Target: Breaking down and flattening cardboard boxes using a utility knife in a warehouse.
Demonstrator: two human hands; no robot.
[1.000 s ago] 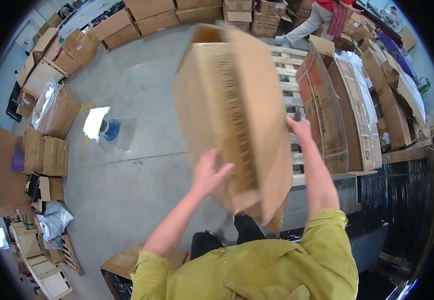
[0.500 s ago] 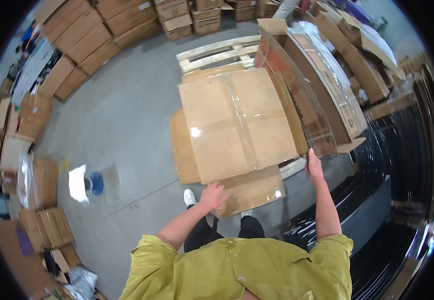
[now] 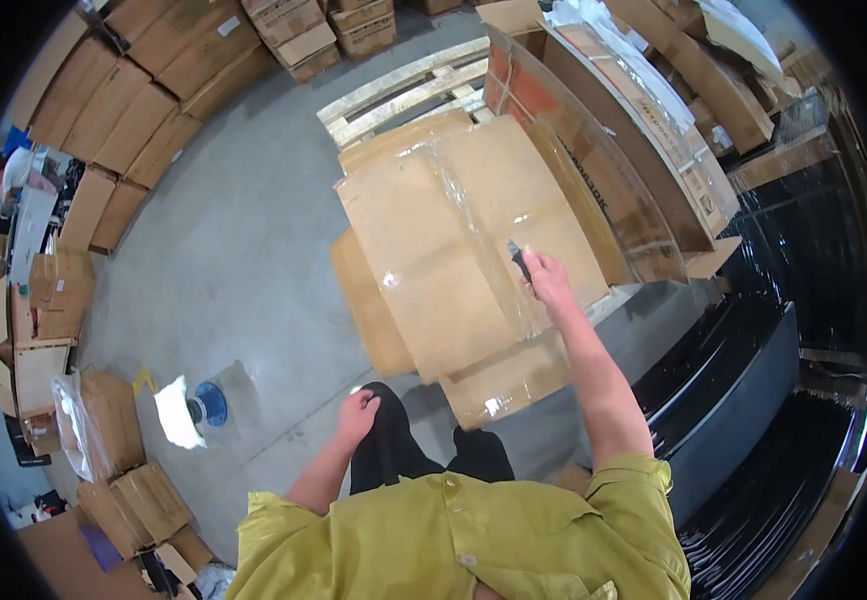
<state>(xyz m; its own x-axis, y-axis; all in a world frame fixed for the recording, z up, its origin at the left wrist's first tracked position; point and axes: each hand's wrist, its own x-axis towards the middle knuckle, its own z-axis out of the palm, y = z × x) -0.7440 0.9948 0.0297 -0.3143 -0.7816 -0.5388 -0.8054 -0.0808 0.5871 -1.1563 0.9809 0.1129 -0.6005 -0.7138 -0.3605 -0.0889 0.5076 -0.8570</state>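
Observation:
My right hand [image 3: 551, 282] grips a utility knife [image 3: 522, 262] with a dark handle. Its tip points away from me, over the right half of a large flattened cardboard sheet [image 3: 424, 250]. Clear tape [image 3: 459, 205] runs along the sheet's middle seam. Off the sheet's near left corner, my left hand [image 3: 358, 414] hangs beside my knee with curled fingers, and nothing shows in it. Under the top sheet, more cardboard sticks out as a left flap [image 3: 359, 300] and a near flap [image 3: 509, 380]. I cannot tell whether the blade touches the cardboard.
Behind the sheet lies a wooden pallet [image 3: 404, 100]. On the right stand a long open carton [image 3: 644, 130] and a stack of black wrapped panels [image 3: 724, 390]. Stacked boxes [image 3: 144, 90] line the back left. A blue spool [image 3: 211, 404] rests on the grey floor [image 3: 214, 250].
My right hand has moved left and up from the sheet's right edge, bringing the knife into view over it. My left hand has let go of the near edge and drawn back left.

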